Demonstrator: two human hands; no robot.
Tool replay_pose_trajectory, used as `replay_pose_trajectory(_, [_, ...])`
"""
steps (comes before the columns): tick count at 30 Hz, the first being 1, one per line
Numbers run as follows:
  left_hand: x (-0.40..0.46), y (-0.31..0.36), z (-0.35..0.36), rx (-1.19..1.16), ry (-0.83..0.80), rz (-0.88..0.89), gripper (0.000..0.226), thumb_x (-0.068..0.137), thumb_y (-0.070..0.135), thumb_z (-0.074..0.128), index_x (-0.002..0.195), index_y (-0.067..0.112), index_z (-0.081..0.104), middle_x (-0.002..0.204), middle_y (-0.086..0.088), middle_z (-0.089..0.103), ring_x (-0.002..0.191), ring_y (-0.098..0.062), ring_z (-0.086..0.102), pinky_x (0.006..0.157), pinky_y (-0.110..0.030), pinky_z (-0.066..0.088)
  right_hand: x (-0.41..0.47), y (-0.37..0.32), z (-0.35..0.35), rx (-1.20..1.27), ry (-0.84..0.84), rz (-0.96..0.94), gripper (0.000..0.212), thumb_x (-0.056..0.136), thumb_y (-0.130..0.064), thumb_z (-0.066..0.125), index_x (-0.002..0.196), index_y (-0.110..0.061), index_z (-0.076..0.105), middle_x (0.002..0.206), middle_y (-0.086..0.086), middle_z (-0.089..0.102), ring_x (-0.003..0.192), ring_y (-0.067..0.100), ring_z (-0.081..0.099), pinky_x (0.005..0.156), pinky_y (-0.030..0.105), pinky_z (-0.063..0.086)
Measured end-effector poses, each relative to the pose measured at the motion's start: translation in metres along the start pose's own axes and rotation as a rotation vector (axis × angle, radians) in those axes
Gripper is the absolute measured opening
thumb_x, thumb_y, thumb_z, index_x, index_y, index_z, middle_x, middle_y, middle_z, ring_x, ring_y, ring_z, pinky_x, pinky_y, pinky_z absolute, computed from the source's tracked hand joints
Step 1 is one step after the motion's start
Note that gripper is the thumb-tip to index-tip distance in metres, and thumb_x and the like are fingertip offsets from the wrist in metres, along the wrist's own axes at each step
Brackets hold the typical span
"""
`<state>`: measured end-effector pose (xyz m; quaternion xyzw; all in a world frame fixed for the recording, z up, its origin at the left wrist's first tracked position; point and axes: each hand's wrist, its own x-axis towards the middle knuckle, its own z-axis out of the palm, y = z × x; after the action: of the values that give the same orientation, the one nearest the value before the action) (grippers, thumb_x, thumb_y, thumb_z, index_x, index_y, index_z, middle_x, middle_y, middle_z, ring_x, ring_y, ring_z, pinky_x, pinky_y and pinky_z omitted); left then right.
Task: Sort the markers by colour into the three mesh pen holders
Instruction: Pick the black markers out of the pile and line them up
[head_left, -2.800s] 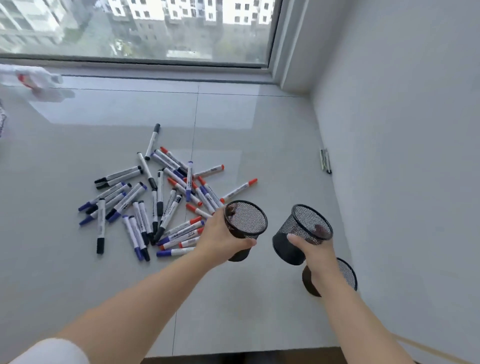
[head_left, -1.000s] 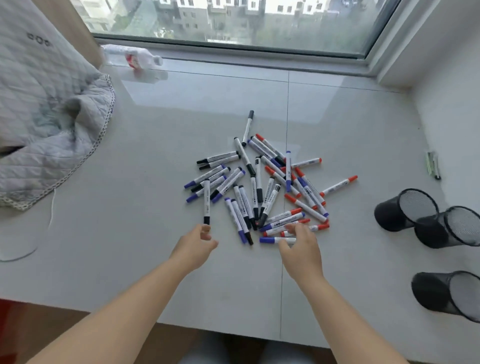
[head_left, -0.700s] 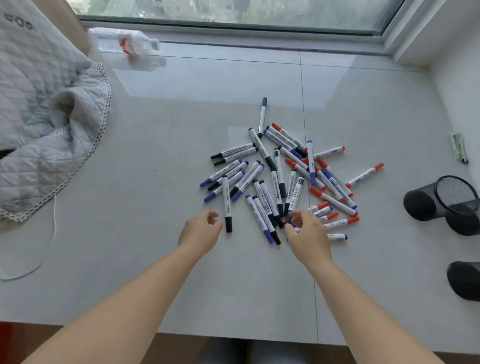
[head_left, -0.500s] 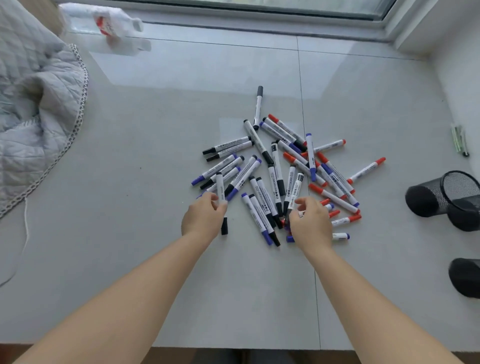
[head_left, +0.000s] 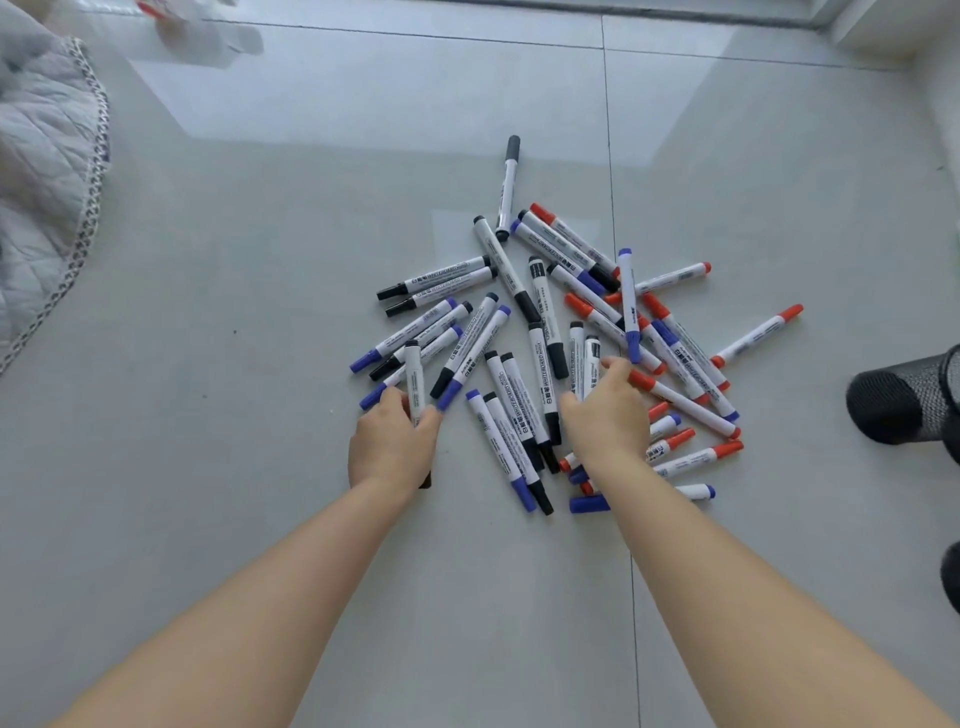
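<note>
Both hands are at the marker pile (head_left: 561, 332): my left hand (head_left: 393, 448) grips a black-capped marker (head_left: 414, 379), my right hand (head_left: 605, 415) curls over others, grasp unclear. A quilted cloth (head_left: 47, 171) lies far left; one mesh holder (head_left: 906, 397) lies right.

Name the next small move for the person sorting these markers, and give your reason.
Probably lift the left hand clear with the black-capped marker it already grips and carry it toward the mesh pen holder lying at the right edge. The right hand rests on the pile with no marker clearly gripped yet.
</note>
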<state>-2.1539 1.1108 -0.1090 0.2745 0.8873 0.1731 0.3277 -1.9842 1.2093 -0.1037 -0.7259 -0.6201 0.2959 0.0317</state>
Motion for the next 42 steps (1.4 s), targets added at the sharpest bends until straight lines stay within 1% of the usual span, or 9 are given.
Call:
replay_pose_trajectory(5, [-0.004, 0.016, -0.005, -0.136, -0.064, 0.217, 0.020, 0.093, 0.025, 0.043, 0.076, 0.016, 0.040, 0.064, 0.000, 0.051, 0.065, -0.017, 0.056, 0.054, -0.032, 0.036, 0.007, 0.004, -0.006, 0.135, -0.063, 0.001, 0.024, 0.086, -0.020, 0.050, 0.104, -0.007, 0.043, 0.086, 0.007, 0.056, 0.073, 0.024, 0.052, 0.061, 0.032, 0.040])
replay_pose_trajectory(11, [0.010, 0.055, -0.007, 0.248, -0.253, 0.561, 0.007, 0.093, 0.026, 0.046, 0.089, 0.025, 0.052, 0.077, 0.008, 0.052, 0.074, -0.019, 0.051, 0.057, -0.030, 0.037, 0.010, 0.016, -0.018, 0.383, -0.204, 0.047, 0.013, 0.086, -0.019, 0.046, 0.094, -0.009, 0.045, 0.079, 0.005, 0.053, 0.068, 0.020, 0.056, 0.051, 0.029, 0.044])
replay_pose_trajectory(19, [0.016, 0.079, 0.003, 0.807, -0.324, 0.942, 0.035, 0.086, 0.034, 0.057, 0.121, 0.037, 0.051, 0.122, 0.009, 0.042, 0.107, -0.014, 0.042, 0.068, -0.025, 0.035, 0.004, 0.031, -0.031, 0.548, -0.302, 0.084, 0.017, 0.083, -0.014, 0.050, 0.098, -0.018, 0.044, 0.087, 0.000, 0.055, 0.068, 0.012, 0.058, 0.050, 0.020, 0.042])
replay_pose_trajectory(25, [0.019, 0.095, 0.019, 1.017, -0.286, 1.089, 0.040, 0.082, 0.032, 0.056, 0.121, 0.030, 0.048, 0.118, 0.007, 0.047, 0.109, -0.018, 0.040, 0.065, -0.026, 0.035, 0.000, 0.042, -0.034, 0.539, -0.222, 0.091, 0.012, 0.081, -0.017, 0.054, 0.073, -0.024, 0.048, 0.071, -0.006, 0.052, 0.060, 0.010, 0.047, 0.045, 0.017, 0.033])
replay_pose_trajectory(27, [0.021, 0.097, 0.021, 1.039, -0.295, 1.102, 0.041, 0.079, 0.033, 0.055, 0.119, 0.026, 0.049, 0.113, 0.008, 0.053, 0.110, -0.019, 0.039, 0.068, -0.026, 0.040, -0.005, 0.044, -0.036, 0.543, -0.201, 0.119, 0.012, 0.082, -0.020, 0.055, 0.092, -0.013, 0.056, 0.083, 0.002, 0.056, 0.063, 0.013, 0.051, 0.040, 0.017, 0.036])
replay_pose_trajectory(29, [0.023, 0.097, 0.023, 1.038, -0.289, 1.104, 0.039, 0.080, 0.034, 0.056, 0.117, 0.024, 0.051, 0.109, 0.009, 0.057, 0.110, -0.017, 0.040, 0.067, -0.026, 0.039, -0.012, 0.044, -0.038, 0.594, -0.174, 0.126, 0.023, 0.082, -0.017, 0.053, 0.105, -0.010, 0.055, 0.090, 0.007, 0.061, 0.058, 0.010, 0.055, 0.038, 0.015, 0.039])
replay_pose_trajectory(32, [0.023, 0.094, 0.021, 0.807, -0.149, 1.001, 0.022, 0.082, 0.031, 0.053, 0.101, 0.020, 0.055, 0.095, 0.004, 0.060, 0.104, -0.017, 0.048, 0.058, -0.028, 0.035, -0.027, 0.042, -0.039, 0.562, -0.078, 0.056, 0.010, 0.085, -0.016, 0.053, 0.094, -0.015, 0.050, 0.080, -0.001, 0.057, 0.058, 0.006, 0.052, 0.045, 0.023, 0.046])
replay_pose_trajectory(36, [0.021, 0.083, 0.002, 0.435, 0.013, 0.647, 0.025, 0.088, 0.040, 0.049, 0.092, 0.015, 0.048, 0.077, 0.000, 0.048, 0.078, -0.025, 0.050, 0.057, -0.032, 0.032, -0.047, 0.030, -0.028, 0.439, -0.153, -0.109, 0.016, 0.086, -0.022, 0.055, 0.087, -0.006, 0.053, 0.073, 0.013, 0.057, 0.066, 0.029, 0.052, 0.060, 0.043, 0.048])
replay_pose_trajectory(42, [-0.001, 0.043, -0.032, 0.022, 0.087, 0.211, 0.034, 0.085, 0.049, 0.054, 0.092, 0.015, 0.055, 0.072, -0.004, 0.059, 0.069, -0.028, 0.055, 0.051, -0.034, 0.045, -0.052, 0.013, 0.007, -0.048, -0.235, -0.383, 0.020, 0.089, -0.031, 0.052, 0.093, -0.012, 0.054, 0.090, 0.004, 0.052, 0.083, 0.028, 0.053, 0.062, 0.032, 0.035])
